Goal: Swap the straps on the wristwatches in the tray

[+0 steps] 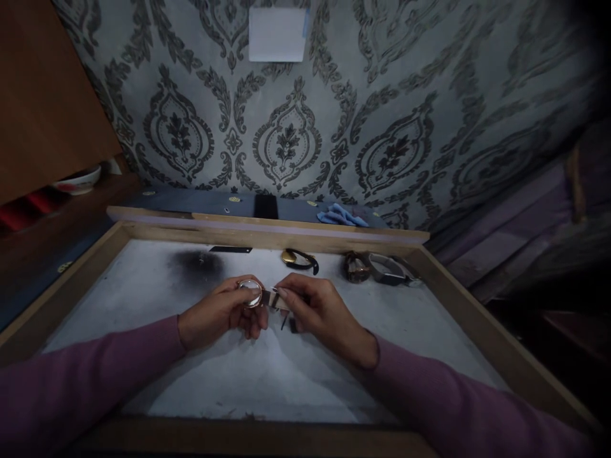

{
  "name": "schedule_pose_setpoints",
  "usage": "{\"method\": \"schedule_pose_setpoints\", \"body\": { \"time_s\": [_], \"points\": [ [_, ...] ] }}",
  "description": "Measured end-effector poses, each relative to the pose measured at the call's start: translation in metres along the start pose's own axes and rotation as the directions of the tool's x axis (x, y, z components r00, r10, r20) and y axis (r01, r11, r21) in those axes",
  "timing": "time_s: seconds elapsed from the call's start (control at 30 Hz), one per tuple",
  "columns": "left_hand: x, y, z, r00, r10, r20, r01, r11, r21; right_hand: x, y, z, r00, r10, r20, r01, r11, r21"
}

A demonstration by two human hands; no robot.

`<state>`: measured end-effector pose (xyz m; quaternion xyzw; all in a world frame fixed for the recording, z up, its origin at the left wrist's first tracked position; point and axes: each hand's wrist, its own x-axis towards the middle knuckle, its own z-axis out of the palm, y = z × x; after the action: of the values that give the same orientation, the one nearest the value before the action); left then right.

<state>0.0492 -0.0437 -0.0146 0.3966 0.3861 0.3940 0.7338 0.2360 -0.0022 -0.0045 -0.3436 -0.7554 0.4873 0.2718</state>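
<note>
Near the middle of a wood-framed tray (157, 394), both hands are on one wristwatch (251, 291). My left hand (222, 312) grips its round, shiny case with the thumb over the face. My right hand (319, 312) pinches the strap (274, 299), brown and light beige, just right of the case. A small dark strip hangs below the right fingers; I cannot tell whether it belongs to the strap. Behind the hands lies a gold watch with a black strap (300, 259). Further right are a dark brown watch (356, 267) and a grey-banded watch (389, 268).
A black flat blade (231, 250) lies along the tray's far side, beside a dark smudge (195, 264). Beyond the rim are a blue cloth (342, 215) and a black rectangular object (265, 207). A bowl (79, 180) stands on a shelf at left. Patterned wall covering rises behind.
</note>
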Motion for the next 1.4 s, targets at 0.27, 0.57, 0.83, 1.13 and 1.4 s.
{"method": "schedule_pose_setpoints", "body": {
  "time_s": [0.27, 0.57, 0.83, 1.13, 1.4],
  "points": [
    [0.002, -0.001, -0.004, 1.000, 0.025, -0.002, -0.025, 0.999, 0.030, 0.003, 0.000, -0.003, 0.999, -0.052, -0.016, 0.051, 0.998, -0.036],
    [0.001, 0.005, -0.009, 1.000, -0.003, 0.028, 0.001, 0.996, 0.089, 0.011, 0.004, -0.009, 0.994, -0.086, -0.061, 0.081, 0.993, -0.083],
    [0.003, 0.011, -0.018, 0.999, 0.051, -0.011, -0.046, 0.961, 0.273, 0.018, 0.015, -0.012, 0.997, -0.001, -0.074, 0.001, 1.000, -0.001],
    [0.004, 0.019, -0.014, 0.997, 0.012, -0.072, 0.010, 0.953, 0.303, 0.022, 0.016, -0.014, 0.997, -0.008, -0.083, 0.013, 0.998, 0.057],
    [0.005, 0.028, -0.005, 0.992, -0.045, -0.119, 0.094, 0.889, 0.447, 0.021, 0.014, -0.016, 0.994, -0.058, -0.095, 0.055, 0.998, -0.031]
  ]
}}
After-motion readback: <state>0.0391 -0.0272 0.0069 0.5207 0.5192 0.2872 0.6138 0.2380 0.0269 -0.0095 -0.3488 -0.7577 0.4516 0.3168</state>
